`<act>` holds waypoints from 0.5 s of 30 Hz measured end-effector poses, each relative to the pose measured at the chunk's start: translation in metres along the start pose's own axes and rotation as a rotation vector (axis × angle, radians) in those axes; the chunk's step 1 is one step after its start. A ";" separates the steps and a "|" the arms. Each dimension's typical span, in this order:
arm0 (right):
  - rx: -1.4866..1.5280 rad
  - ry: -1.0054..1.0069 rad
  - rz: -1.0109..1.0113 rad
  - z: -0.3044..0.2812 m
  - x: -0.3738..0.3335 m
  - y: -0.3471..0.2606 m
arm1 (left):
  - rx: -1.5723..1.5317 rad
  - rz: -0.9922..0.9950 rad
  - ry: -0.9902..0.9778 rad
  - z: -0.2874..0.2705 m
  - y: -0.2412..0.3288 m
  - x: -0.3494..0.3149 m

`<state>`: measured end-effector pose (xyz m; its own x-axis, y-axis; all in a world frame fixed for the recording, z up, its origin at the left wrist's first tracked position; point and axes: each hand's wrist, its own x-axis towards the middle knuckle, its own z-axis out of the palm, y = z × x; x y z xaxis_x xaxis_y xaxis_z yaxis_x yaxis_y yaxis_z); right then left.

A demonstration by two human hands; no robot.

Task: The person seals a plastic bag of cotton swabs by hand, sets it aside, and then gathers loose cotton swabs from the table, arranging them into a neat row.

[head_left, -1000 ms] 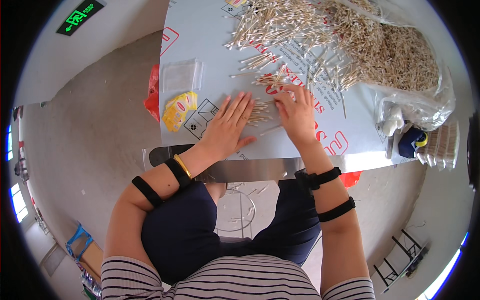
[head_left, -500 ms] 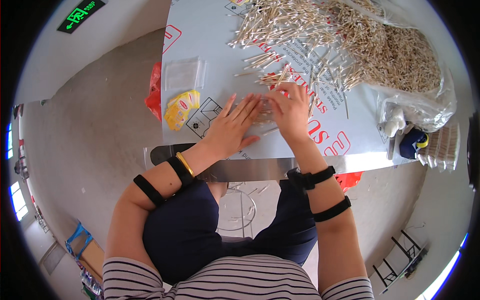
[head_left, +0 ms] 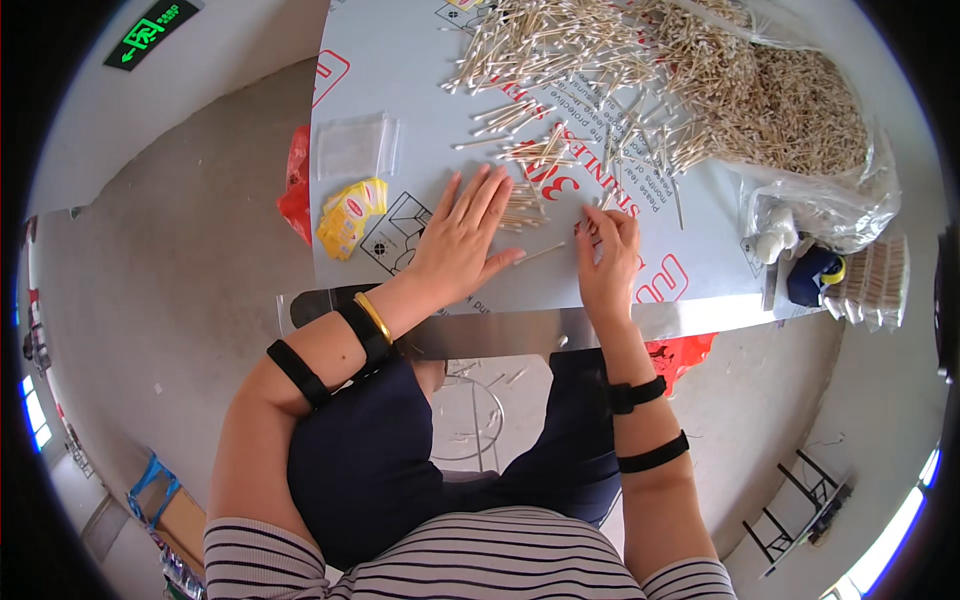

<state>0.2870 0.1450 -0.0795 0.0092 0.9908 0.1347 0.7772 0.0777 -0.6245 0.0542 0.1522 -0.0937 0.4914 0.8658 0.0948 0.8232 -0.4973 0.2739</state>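
Right hand [head_left: 610, 262] drawn back, right side of swab bundle [head_left: 523, 209] uncovered

On the left of the surface [head_left: 410, 70], clear bags [head_left: 352, 146] are left untouched, with yellow cards [head_left: 348, 220] fanned out just nearer the body. The left hand [head_left: 455, 242] has been kept flat over the left part of the bundle; its grip is opened out, with nothing seen clamped in it. The bundle's right part, partly hidden by the other hand half a second ago, is now exposed between the two hands. One single swab [head_left: 543, 252] is seen apart, its left end close to the left thumb. Beyond the bundle, a loose cluster [head_left: 545, 153] is spread out. The right hand has been shifted right and toward the near edge; in its grip, thumb and forefinger are held apart, and no swab can be made out between them. Farther right, a large heap [head_left: 800, 110] is held in a clear sack [head_left: 850, 215]. For the work in hand, the bundle is judged to be steadied by the left hand alone, with the right hand freed.
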 end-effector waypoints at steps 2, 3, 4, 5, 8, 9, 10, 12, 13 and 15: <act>0.064 -0.002 0.026 0.003 -0.010 -0.002 | -0.018 0.005 0.005 0.000 0.003 0.002; 0.067 -0.008 -0.004 0.006 -0.015 -0.006 | -0.032 0.009 0.008 0.000 0.004 0.002; 0.070 -0.013 -0.034 0.009 -0.019 -0.009 | -0.031 0.010 0.007 0.000 0.004 0.002; 0.070 -0.012 -0.033 0.010 -0.021 -0.014 | -0.037 0.009 0.012 0.001 0.005 0.002; 0.171 -0.053 0.018 0.007 -0.016 -0.030 | -0.027 0.010 0.002 0.000 0.003 0.001; 0.171 -0.051 0.019 0.005 -0.008 -0.031 | -0.014 0.015 -0.012 -0.001 0.002 0.002; 0.124 -0.044 0.005 0.004 0.001 -0.031 | -0.013 0.016 -0.012 -0.003 0.000 0.003; 0.068 -0.007 -0.032 0.008 0.019 -0.031 | -0.083 0.069 -0.041 -0.008 -0.008 0.005; 0.068 -0.007 -0.031 0.012 0.026 -0.028 | -0.083 0.069 -0.042 -0.009 -0.011 0.006; -0.046 -0.062 -0.054 0.021 0.037 -0.022 | -0.103 0.120 -0.022 -0.014 -0.018 0.009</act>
<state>0.2572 0.1825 -0.0772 -0.0716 0.9904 0.1181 0.8035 0.1275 -0.5815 0.0401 0.1694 -0.0842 0.5916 0.7984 0.1124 0.7253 -0.5879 0.3582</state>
